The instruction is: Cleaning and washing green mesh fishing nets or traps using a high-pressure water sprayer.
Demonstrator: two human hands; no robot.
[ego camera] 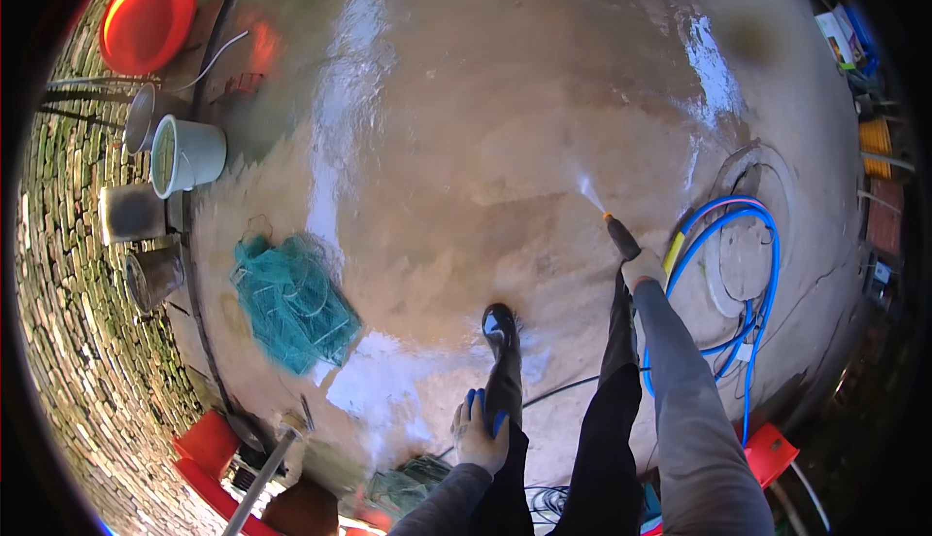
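My right hand point(644, 268), in a pale glove, grips a dark spray gun point(622, 236) with an orange nozzle. A white jet of water leaves the nozzle towards the wet concrete floor point(466, 135). My left hand point(480, 434) wears a pale glove with blue fingertips; it hangs over my left leg with its fingers apart, holding nothing. Beneath it shows a shiny black rubber boot point(499, 323). A thin black hose point(561, 390) crosses the floor behind my legs. To the right of my right forearm lies a coiled blue hose point(773, 266).
Green netting point(295, 306) lies left of my feet. Along the brick wall point(73, 281) stand a pale bucket point(200, 154), metal containers and a red basin point(149, 19). A round concrete cover point(743, 266) lies under the blue hose. Red plastic chairs are near the bottom edges.
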